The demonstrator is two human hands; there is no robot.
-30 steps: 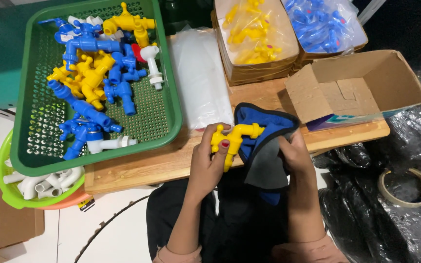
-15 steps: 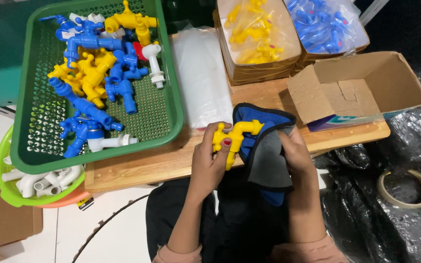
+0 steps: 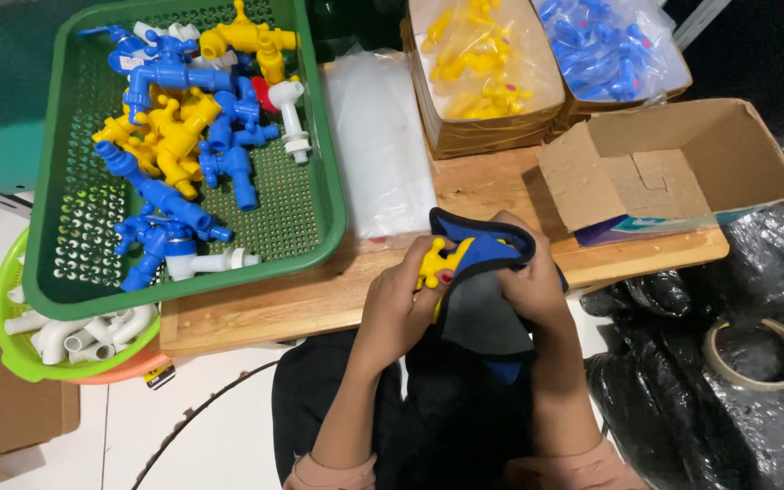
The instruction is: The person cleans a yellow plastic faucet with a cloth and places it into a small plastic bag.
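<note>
beside table edge (image 3: 256,318), cloth-wrapped yellow tap (image 3: 446,259)

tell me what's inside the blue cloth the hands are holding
A yellow plastic tap sits in the blue cloth, its handle end showing by the left hand. The rest is covered by cloth and the right hand.

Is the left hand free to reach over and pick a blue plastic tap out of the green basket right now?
Probably not yet: the left hand grips a yellow plastic tap, though nothing blocks the green basket.
</note>
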